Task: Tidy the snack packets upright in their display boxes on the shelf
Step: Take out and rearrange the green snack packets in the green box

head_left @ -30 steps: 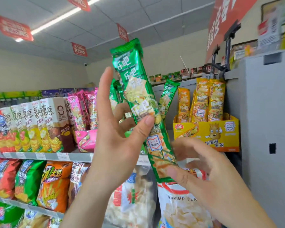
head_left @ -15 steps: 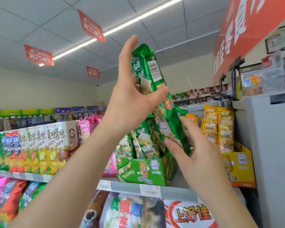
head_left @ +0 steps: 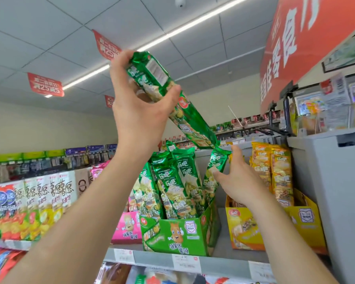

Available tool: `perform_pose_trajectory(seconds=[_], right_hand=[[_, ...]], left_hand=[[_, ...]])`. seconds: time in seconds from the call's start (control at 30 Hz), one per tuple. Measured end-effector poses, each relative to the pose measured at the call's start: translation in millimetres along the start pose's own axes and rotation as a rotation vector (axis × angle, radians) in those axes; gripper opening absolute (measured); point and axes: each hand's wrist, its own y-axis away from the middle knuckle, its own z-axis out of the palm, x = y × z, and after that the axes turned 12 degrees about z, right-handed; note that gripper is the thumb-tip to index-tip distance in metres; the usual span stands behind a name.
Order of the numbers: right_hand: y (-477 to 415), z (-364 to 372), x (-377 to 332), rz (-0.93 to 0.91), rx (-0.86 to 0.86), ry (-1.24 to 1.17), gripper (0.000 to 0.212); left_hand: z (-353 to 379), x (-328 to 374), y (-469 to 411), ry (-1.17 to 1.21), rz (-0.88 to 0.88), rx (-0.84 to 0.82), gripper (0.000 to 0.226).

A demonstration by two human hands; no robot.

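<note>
Grips tilted green packet [head_left: 191, 121] with left hand [head_left: 139, 115] alone now, up above right hand [head_left: 242, 185]. Drops right hand off it onto leaning packet [head_left: 216, 167] in green box [head_left: 178, 236], fingers flat, nudging aside. Looks like clearing slot; not boxed yet.

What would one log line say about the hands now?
left hand: grips raised packet, tilted over green box | right hand: touches rightmost packet | step: not yet inserted
</note>
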Motion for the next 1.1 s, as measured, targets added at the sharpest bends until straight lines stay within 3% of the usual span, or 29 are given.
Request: perform_pose_trajectory(seconds=[0.1,0.23,0.43,0.67,0.93,1.1], right_hand=[[-8.8,7.5,1.6,-0.002,-0.01,-0.058,0.086],[-17.5,13.2,4.0,-0.004,0.062,-0.112,0.082],[-28.6,14.6,2.1,0.036,0.01,-0.196,0.035],[-31.8,-5.5,-16.8,-0.107,0.116,-0.505,0.025],[-16.1,-18.9,-32.9,-0.357,0.457,-0.597,0.04],[-7.0,-19.5,-29.3,-0.373,0.475,-0.584,0.043]], left_hand=[[2.9,-3.1,-0.1,-0.021,0.055,0.023,0.064],[6.6,-11.0,14.1,-0.215,-0.016,-0.241,0.063],[9.4,-20.1,29.9,-0.416,-0.124,-0.589,0.054],[9.2,-21.6,16.2,-0.563,-0.085,-0.729,0.049],[21.7,-25.8,5.2,-0.62,-0.061,-0.865,0.051],[30.8,-32.4,2.0,-0.653,-0.076,-0.916,0.059]])
